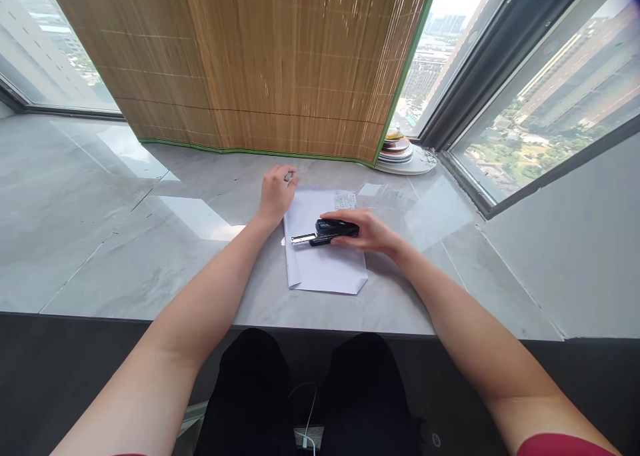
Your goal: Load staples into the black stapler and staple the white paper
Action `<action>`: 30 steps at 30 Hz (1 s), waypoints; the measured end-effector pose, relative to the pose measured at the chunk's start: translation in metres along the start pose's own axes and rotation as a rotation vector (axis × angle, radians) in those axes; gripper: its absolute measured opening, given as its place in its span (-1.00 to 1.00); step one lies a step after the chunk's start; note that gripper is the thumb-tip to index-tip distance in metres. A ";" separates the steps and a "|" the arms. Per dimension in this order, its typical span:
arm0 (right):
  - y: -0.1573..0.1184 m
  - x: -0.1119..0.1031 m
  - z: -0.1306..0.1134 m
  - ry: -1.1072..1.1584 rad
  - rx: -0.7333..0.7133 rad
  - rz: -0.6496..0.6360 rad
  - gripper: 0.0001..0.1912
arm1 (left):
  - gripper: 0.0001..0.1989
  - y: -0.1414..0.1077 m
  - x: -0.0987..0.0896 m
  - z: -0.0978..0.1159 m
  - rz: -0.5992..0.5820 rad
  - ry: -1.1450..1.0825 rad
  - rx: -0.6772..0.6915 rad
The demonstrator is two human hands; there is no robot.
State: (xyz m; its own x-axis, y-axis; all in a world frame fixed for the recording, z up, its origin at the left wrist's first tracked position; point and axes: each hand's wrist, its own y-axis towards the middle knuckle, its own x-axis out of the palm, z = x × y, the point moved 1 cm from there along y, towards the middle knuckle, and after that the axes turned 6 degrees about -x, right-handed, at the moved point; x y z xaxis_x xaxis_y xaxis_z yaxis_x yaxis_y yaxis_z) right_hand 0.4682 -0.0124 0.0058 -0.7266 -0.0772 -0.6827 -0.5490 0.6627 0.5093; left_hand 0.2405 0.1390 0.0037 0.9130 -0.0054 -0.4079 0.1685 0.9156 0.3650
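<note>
A black stapler point(330, 231) with its silver front pointing left is held over white paper sheets point(325, 269) on the grey stone ledge. My right hand point(367, 231) grips its rear end from the right, thumb below and fingers above. My left hand point(279, 191) is at the upper left corner of the paper, its fingers curled round a small dark thing point(289, 175) that is too small to name. A patch of print shows near the top right of the sheets. The paper's left edge and lower right corner are folded.
Behind the paper hangs a bamboo blind point(265, 63) with a green edge. Stacked plates point(397, 153) stand by the window at the back right. The ledge's front edge point(320, 331) runs above my dark-clothed legs, and a white cable point(311, 413) hangs between them.
</note>
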 end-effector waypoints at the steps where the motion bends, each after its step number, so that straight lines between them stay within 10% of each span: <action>1: -0.001 0.001 0.001 -0.015 0.024 0.040 -0.51 | -0.90 -0.001 0.001 0.002 -0.031 -0.040 -0.003; 8: -0.011 -0.028 0.011 -0.280 0.176 0.430 -0.65 | -0.74 -0.020 0.016 0.021 -0.311 -0.266 0.082; 30: -0.007 -0.024 0.017 -0.385 0.211 0.379 -0.66 | -0.95 -0.021 0.026 0.020 -0.457 -0.056 0.185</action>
State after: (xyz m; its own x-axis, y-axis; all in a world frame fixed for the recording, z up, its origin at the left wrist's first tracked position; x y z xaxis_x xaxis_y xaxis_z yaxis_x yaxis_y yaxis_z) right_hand 0.4970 -0.0028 0.0097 -0.6319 0.4452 -0.6344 -0.1567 0.7283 0.6671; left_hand 0.2683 0.1119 0.0021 0.7481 -0.4156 -0.5173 0.6146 0.7280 0.3039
